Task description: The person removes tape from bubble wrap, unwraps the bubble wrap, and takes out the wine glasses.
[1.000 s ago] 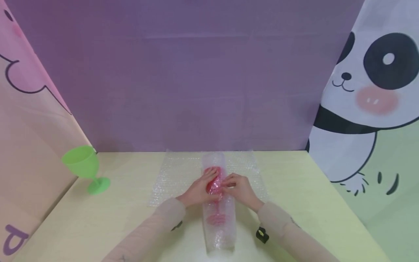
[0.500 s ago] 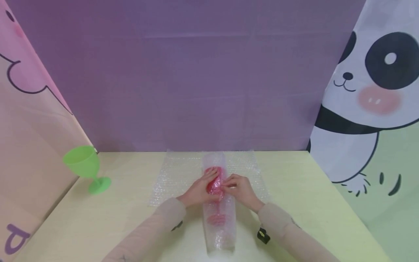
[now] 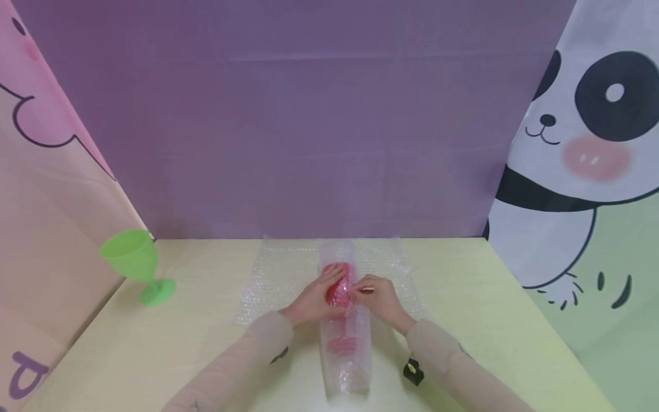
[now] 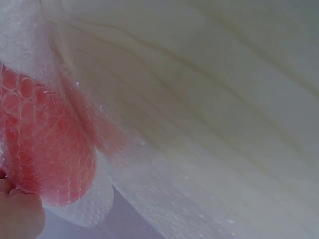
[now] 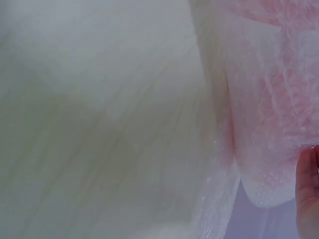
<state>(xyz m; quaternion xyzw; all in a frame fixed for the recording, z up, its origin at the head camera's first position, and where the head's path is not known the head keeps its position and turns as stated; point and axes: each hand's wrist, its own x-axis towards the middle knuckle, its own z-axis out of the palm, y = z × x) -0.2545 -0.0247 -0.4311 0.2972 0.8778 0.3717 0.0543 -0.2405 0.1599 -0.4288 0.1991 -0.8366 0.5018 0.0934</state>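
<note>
A roll of bubble wrap (image 3: 347, 375) lies lengthwise on the table, with a red goblet (image 3: 341, 345) showing through its layers. My left hand (image 3: 313, 300) rests on the roll from the left, fingers spread over the goblet's bowl and thumb nearer me. From the other side my right hand (image 3: 380, 296) pinches the wrap near its upper edge. In the left wrist view the red bowl (image 4: 50, 144) is seen through the bubbles, with a bit of the left hand (image 4: 20, 214) against it. Fingers of the right hand (image 5: 309, 194) touch the wrap in the right wrist view.
Flat bubble wrap (image 3: 280, 274) spreads under the roll toward the table's back edge. A green goblet (image 3: 128, 254) stands at the left of the table (image 3: 463, 309). A small black object (image 3: 413, 372) shows beside the right sleeve. Printed cloths hang on three sides.
Both hands stay at the same place on the roll. The right fingertips shift very slightly; the whole view drifts a little.
</note>
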